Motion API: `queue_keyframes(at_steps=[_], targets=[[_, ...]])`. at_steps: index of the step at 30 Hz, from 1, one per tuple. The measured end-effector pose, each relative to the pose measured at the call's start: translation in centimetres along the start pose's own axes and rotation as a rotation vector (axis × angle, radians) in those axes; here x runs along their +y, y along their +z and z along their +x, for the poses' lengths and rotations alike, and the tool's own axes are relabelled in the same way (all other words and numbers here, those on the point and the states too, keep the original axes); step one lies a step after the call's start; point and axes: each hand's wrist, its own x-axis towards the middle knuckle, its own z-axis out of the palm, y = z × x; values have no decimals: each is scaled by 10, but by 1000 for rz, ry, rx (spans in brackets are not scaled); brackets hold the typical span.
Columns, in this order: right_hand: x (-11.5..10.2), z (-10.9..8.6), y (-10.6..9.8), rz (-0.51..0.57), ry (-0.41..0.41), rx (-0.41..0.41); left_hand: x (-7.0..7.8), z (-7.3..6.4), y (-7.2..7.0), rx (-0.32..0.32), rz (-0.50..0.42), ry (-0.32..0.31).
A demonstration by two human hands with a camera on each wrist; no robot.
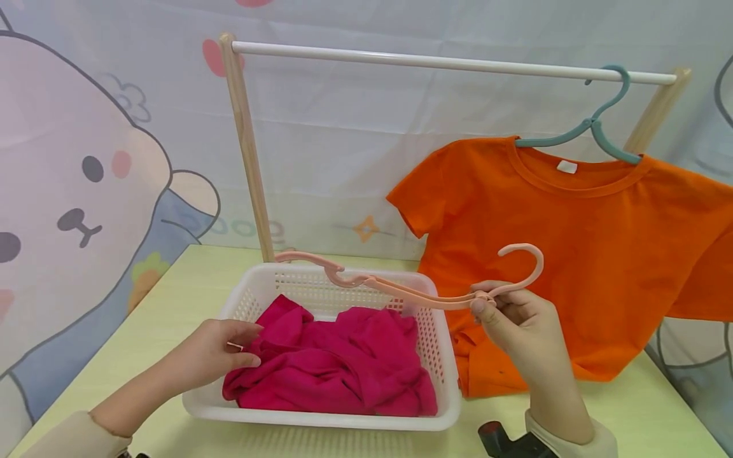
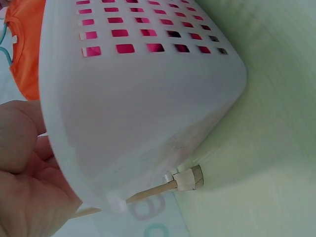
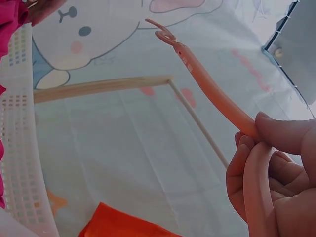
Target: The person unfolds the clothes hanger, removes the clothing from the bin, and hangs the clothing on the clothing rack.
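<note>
One pink hanger (image 1: 424, 299), slim (curved hook (image 1: 539, 264)), smooth

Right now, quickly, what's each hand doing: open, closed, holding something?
Left hand: at the magenta cloth; can't tell if it grips.
Right hand: closed, holding the pink hanger.

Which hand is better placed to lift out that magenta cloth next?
Probably the left hand: it reaches into the white basket, at the magenta cloth, whereas the right hand holds the peach hanger.

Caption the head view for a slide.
Right hand holds a pink hanger, left hand beside magenta cloth in a white basket.
</note>
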Motion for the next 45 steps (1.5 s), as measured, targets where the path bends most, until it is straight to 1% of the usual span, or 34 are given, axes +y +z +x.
queue_keyframes(at_steps=[2, 4, 7, 13, 17, 21, 24, 27, 32, 37, 41, 45], targets=[[1, 0, 0, -2, 0, -4, -5, 0, 0, -37, 37, 16], [1, 0, 0, -1, 0, -8, -8, 0, 1, -55, 68, 28], [1, 0, 1, 1, -5, -15, -9, 1, 3, -49, 108, 53], [2, 2, 2, -7, -1, -21, -7, 4, 5, -11, 133, 106], [4, 2, 3, -28, 8, -22, -3, 4, 3, 15, 138, 96], [5, 3, 4, -42, 26, -26, 3, 4, -4, 37, 124, 56], [5, 4, 5, -51, 36, -35, 10, 4, -10, 43, 102, 24], [5, 4, 6, -60, 38, -43, 19, 5, -17, 50, 89, 16], [5, 4, 5, -72, 32, -40, 36, 10, -30, 40, 70, 30], [6, 5, 2, -99, 35, -37, 59, 21, -46, 15, 66, 62], [5, 6, 0, -107, 30, -39, 77, 30, -57, 11, 77, 90], [2, 7, -3, -95, 14, -30, 91, 36, -65, 24, 94, 104]])
